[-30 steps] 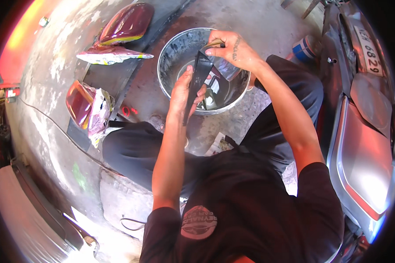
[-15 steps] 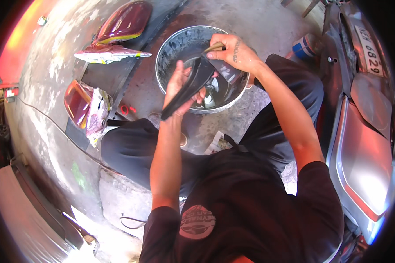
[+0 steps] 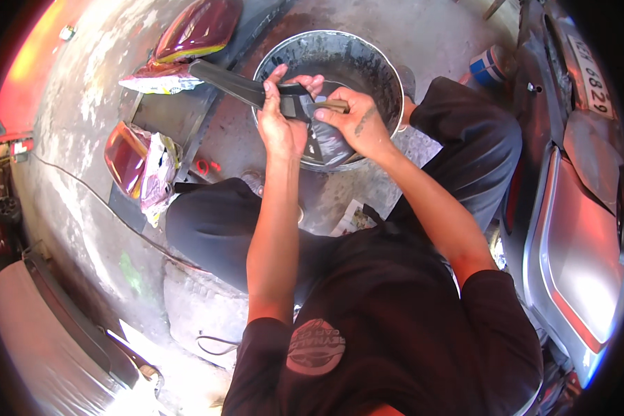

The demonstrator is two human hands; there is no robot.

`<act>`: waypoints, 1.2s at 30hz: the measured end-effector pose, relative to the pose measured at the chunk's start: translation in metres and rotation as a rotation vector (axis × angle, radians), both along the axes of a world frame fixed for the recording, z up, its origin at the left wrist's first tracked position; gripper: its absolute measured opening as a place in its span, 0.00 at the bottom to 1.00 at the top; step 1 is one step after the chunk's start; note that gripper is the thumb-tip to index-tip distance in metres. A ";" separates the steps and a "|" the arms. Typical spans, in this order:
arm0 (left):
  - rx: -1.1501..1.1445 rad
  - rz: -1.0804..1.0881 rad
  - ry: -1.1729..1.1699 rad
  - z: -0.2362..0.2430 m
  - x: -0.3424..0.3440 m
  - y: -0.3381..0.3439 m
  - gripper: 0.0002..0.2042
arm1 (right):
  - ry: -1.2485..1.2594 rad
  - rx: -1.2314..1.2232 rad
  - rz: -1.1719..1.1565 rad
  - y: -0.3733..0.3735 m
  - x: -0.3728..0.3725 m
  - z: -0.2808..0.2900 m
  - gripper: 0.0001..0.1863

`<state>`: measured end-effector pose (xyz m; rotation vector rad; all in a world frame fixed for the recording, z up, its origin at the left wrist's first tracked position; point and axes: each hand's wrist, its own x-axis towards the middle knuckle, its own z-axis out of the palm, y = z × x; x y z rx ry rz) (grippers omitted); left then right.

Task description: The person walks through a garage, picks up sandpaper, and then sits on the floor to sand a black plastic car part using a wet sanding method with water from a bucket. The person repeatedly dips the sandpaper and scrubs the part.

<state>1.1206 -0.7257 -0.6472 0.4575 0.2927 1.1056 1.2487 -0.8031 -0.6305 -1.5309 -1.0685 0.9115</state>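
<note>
Over the round metal tub [image 3: 378,59], my left hand [image 3: 282,132] grips a black plastic panel [image 3: 230,83] from beneath. Its fingers and thumb curl round the sides. One long narrow arm of the panel points up and left past the tub's rim, while a broader wet, glossy part [image 3: 329,142] hangs down toward the near side. My right hand [image 3: 362,125] pinches a folded brown piece that looks like sandpaper [image 3: 338,106] and presses it against the panel beside my left fingers. The underside of the panel is hidden. Dark water or residue shows inside the tub.
Two dark red glossy shells [image 3: 200,31] [image 3: 125,158], partly wrapped in masking paper, lie to the left. A white-and-blue can [image 3: 491,67] stands beyond my right knee. A silver-grey motorbike [image 3: 575,236] lines the right side. A cable [image 3: 90,187] crosses the floor at left.
The panel has swung round: its narrow arm now points up-left instead of down-left. My right hand has come down and closer to my left hand, still holding the brown piece.
</note>
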 end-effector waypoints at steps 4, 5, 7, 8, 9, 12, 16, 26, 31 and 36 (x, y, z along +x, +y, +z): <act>-0.057 0.023 0.035 -0.007 -0.001 0.006 0.20 | 0.014 -0.055 0.004 0.004 0.019 0.014 0.11; -0.064 0.031 0.037 -0.009 0.001 0.005 0.19 | -0.010 -0.041 0.005 0.006 0.018 0.017 0.11; -0.077 0.050 0.041 -0.011 0.005 0.003 0.17 | -0.024 -0.015 0.053 0.011 0.009 0.018 0.12; -0.089 0.062 0.031 -0.008 0.009 0.002 0.16 | -0.109 0.044 0.024 0.017 0.008 -0.002 0.12; -0.067 0.085 0.062 -0.010 0.009 0.003 0.17 | -0.098 -0.032 0.025 0.018 0.004 -0.008 0.12; -0.065 0.143 0.120 -0.016 0.005 0.003 0.19 | 0.036 -0.047 0.127 0.014 -0.011 -0.013 0.13; -0.015 0.109 0.215 -0.019 0.002 -0.003 0.20 | -0.076 -0.029 0.057 0.027 -0.004 -0.010 0.13; -0.115 0.101 0.175 -0.004 0.008 -0.003 0.22 | -0.030 -0.102 0.026 0.036 -0.001 0.001 0.14; -0.109 0.048 0.168 -0.005 0.000 -0.008 0.22 | -0.239 -0.115 0.122 0.024 -0.009 0.006 0.13; -0.063 0.117 0.175 0.005 0.002 -0.007 0.22 | -0.234 0.041 0.022 0.030 -0.011 0.015 0.13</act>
